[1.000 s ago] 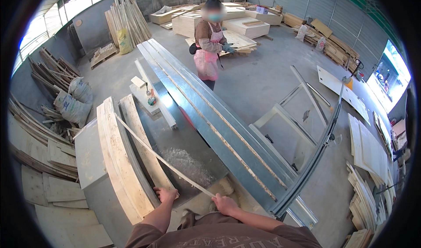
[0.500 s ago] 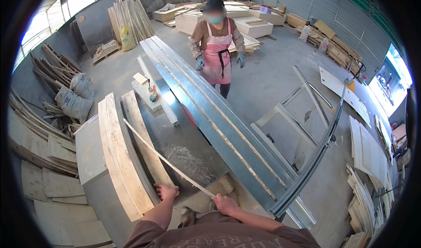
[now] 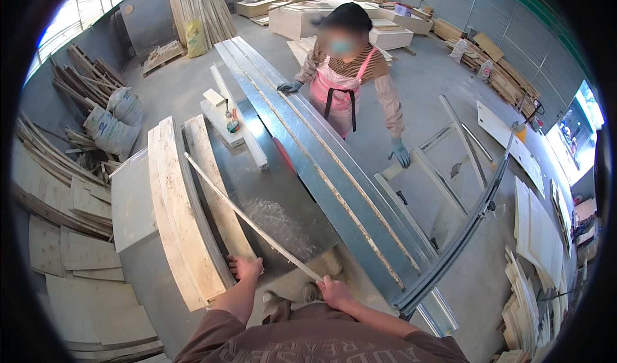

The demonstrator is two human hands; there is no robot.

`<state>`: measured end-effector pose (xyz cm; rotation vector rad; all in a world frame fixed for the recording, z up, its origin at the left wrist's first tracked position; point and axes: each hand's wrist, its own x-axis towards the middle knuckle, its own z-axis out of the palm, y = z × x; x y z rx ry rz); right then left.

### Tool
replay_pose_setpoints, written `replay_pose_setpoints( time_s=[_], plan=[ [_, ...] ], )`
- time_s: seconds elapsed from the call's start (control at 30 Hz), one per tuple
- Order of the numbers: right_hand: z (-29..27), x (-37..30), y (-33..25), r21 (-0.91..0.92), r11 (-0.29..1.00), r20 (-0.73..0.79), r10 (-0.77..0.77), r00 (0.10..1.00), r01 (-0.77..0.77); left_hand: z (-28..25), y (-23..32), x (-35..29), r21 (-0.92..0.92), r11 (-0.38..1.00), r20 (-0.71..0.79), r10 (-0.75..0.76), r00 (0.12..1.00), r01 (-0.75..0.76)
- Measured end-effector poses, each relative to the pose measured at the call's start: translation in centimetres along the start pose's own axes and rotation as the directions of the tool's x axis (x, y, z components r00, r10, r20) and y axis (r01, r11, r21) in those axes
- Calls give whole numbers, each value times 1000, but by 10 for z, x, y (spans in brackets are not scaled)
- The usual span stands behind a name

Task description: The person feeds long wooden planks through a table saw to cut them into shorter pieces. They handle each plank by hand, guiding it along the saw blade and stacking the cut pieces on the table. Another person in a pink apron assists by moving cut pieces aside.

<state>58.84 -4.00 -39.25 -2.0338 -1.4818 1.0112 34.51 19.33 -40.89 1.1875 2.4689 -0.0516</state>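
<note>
My left hand [image 3: 245, 268] is closed on the near end of a plank [image 3: 218, 183] lying on the dark saw table [image 3: 276, 218]. A thin wooden strip [image 3: 250, 223] slants across the table from far left to near right. Its near end sits in my closed right hand [image 3: 336, 293]. Left of the plank lies a stack of long pale boards [image 3: 177, 212]. Beyond the strip runs a long metal sliding table [image 3: 315, 170] with two pale lines along it.
Across the metal table a co-worker in a pink apron [image 3: 334, 88] leans in, one gloved hand [image 3: 290, 87] on its edge, the other over a metal frame [image 3: 421, 170]. Hand tools [image 3: 232, 124] lie on a board. Boards [image 3: 96, 311] stack at left; sacks [image 3: 110, 132] stand beyond.
The co-worker has come nearer and to the right, bending over with one hand now on the metal table and the other reaching toward the frame. My hands keep their holds; the view shifts slightly.
</note>
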Motion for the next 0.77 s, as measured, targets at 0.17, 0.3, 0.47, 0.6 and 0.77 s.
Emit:
replay_pose_setpoints(
  time_s=[0.17, 0.3, 0.47, 0.6, 0.77],
  plan=[
    [2, -6, 7, -51, 998, 28, 31, 999, -30, -2, -13, 1, -71, 996, 52, 49, 997, -45],
    [-4, -19, 7, -18, 999, 40, 34, 999, -33, -11, -15, -5, -104, 994, 69, 24, 997, -17],
    [-15, -40, -7, 95, 995, -5, 8, 1000, -8, -19, -38, -25, -178, 984, 98, 15, 995, 3],
    [-36, -54, -46, 156, 978, -38, -133, 990, 138, -35, -34, -85, -248, 952, -193, 133, 972, -179],
    [-14, -67, -123, 233, 909, -147, -317, 937, 345, -93, -77, -154, -935, 297, 46, 640, 767, -192]
  ],
)
